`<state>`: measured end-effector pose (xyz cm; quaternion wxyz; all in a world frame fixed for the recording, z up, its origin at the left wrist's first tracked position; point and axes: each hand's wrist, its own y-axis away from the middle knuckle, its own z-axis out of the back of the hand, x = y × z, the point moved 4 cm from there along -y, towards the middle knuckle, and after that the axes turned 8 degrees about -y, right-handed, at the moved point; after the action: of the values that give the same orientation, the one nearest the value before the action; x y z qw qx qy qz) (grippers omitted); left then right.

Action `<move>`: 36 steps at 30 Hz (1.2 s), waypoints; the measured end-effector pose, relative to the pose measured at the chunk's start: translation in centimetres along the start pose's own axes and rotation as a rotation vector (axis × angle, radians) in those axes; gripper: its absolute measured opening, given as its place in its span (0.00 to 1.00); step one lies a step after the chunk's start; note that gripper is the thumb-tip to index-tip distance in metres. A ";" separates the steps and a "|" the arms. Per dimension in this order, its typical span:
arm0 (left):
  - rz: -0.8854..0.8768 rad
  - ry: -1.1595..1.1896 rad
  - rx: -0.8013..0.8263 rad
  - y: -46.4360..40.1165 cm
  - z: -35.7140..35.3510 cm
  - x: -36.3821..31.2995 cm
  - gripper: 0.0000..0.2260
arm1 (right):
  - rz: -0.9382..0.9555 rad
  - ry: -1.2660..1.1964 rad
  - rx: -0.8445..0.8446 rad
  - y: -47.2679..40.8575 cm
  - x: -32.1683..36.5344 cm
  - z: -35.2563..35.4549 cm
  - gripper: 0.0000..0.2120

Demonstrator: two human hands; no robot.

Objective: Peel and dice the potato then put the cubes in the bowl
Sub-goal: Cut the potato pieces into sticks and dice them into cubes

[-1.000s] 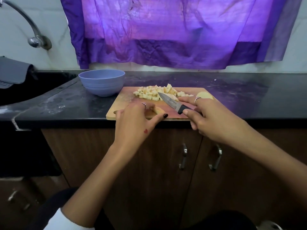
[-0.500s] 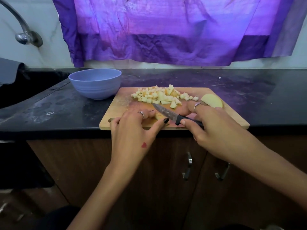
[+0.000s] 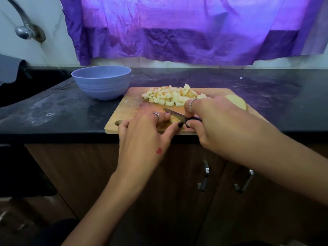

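The rectangular wooden cutting board [image 3: 131, 110] has bare wood at its nine o'clock side, between the heap of pale potato cubes [image 3: 173, 97] at twelve o'clock and the near edge. The round blue plastic bowl [image 3: 101, 82] stands just off the board toward ten o'clock. The uncut potato piece [image 3: 237, 102] sits at three o'clock. The dark stone counter [image 3: 275, 96] lies bare beyond it, toward two o'clock.

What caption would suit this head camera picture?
Left hand steadies a potato piece while right hand slices with a knife; cubes await the bowl.
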<state>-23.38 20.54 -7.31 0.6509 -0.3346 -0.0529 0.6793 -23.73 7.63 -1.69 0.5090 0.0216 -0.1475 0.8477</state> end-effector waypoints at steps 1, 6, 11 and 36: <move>0.008 -0.009 -0.003 0.1 0.1 -0.1 0.19 | -0.012 0.004 0.030 -0.2 0.1 -0.2 0.11; 0.028 -0.100 0.033 -0.2 0.5 -0.5 0.18 | -0.040 0.002 -0.002 -0.1 0.2 -0.3 0.12; 0.047 -0.077 0.056 -0.5 0.5 -0.3 0.19 | -0.028 -0.063 0.028 2.9 -0.1 0.2 0.05; 0.011 -0.034 0.025 0.2 0.2 0.1 0.21 | -0.063 -0.423 -0.195 4.7 -1.8 0.2 0.11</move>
<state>-23.65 20.73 -7.28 0.6503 -0.3152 -0.0536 0.6891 -26.98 4.00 -2.93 0.4929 0.1540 -0.3312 0.7897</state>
